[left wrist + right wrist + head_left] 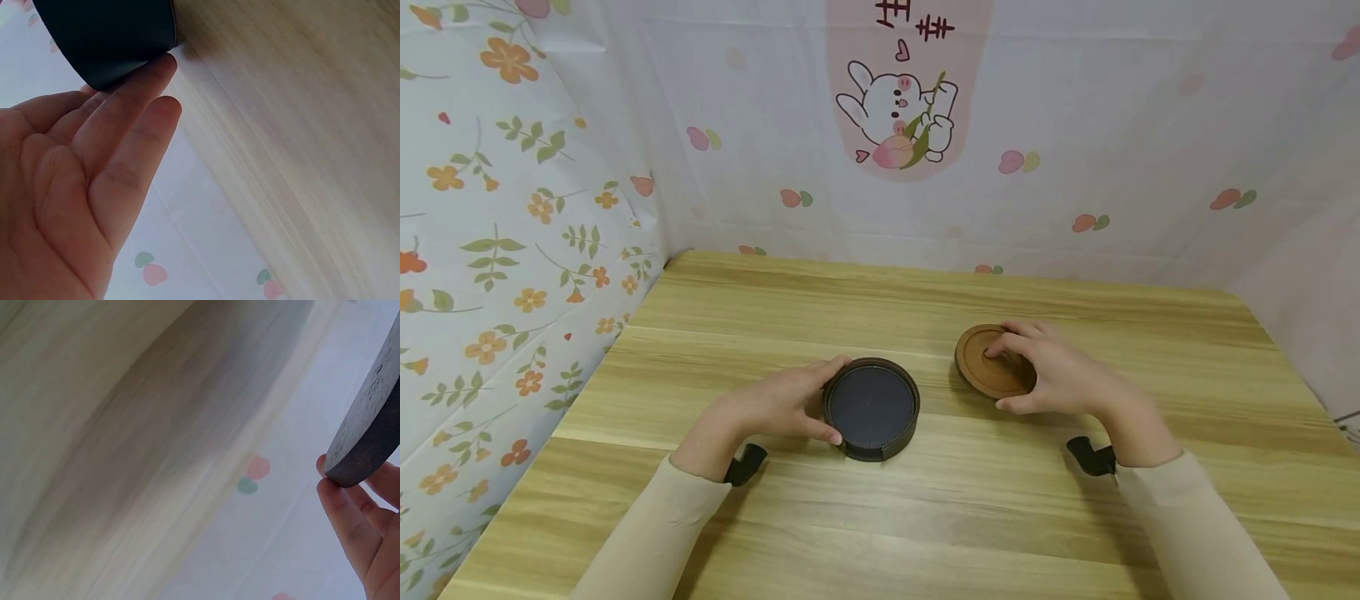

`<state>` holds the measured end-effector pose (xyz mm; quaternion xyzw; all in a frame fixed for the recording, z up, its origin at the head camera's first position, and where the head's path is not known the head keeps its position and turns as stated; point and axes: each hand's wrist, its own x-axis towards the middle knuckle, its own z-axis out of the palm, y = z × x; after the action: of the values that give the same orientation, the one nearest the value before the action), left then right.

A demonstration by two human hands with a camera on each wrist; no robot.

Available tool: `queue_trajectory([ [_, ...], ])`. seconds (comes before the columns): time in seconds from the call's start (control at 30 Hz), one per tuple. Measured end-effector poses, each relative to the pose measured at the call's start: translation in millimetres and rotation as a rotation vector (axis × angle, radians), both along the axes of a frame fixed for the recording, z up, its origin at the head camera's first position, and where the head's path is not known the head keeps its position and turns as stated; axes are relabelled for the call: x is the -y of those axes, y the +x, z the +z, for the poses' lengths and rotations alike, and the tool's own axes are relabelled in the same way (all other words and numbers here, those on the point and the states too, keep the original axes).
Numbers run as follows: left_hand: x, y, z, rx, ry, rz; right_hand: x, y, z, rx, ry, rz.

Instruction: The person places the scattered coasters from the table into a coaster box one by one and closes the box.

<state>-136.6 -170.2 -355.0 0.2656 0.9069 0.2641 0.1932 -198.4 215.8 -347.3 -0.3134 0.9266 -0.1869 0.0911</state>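
In the head view, my left hand (782,400) grips the left side of a round black coaster holder (901,446), thumb at its front and fingers at its back. A dark leather-look coaster (871,407) with a stitched edge lies inside it. The left wrist view shows my fingers along the holder's smooth outer wall (119,37). To the right, my right hand (1060,375) holds a round brown wooden coaster (977,367) with a raised rim. It is tilted and lifted above the table. Seen from the right wrist, its underside (372,394) is greyish and scuffed, with fingertips at its edge.
Both things are over a light wood-grain table (925,525). White cloth with fruit prints and a rabbit picture (898,117) hangs behind the table's far edge. A flower-print cloth (512,250) hangs along the left. Black camera mounts (1090,457) stick out from the wrists.
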Motion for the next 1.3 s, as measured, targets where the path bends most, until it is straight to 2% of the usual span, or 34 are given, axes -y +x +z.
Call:
queue_trajectory([
  [0.4, -0.1, -2.5, 0.2, 0.002, 0.000, -0.007, 43, 8.9, 4.0, 0.021, -0.024, 0.117],
  [0.73, 0.4, -6.3, 0.7, 0.050, 0.043, 0.005, 81, 14.6, 5.2, 0.040, -0.056, 0.220],
  [1.03, 0.6, -8.3, -2.4, 0.054, 0.061, 0.014, 104, 18.8, 5.2, 0.006, -0.048, 0.304],
  [1.3, 0.4, -9.0, -2.8, 0.064, 0.050, 0.026, 123, 22.8, 1.3, 0.027, -0.035, 0.363],
])
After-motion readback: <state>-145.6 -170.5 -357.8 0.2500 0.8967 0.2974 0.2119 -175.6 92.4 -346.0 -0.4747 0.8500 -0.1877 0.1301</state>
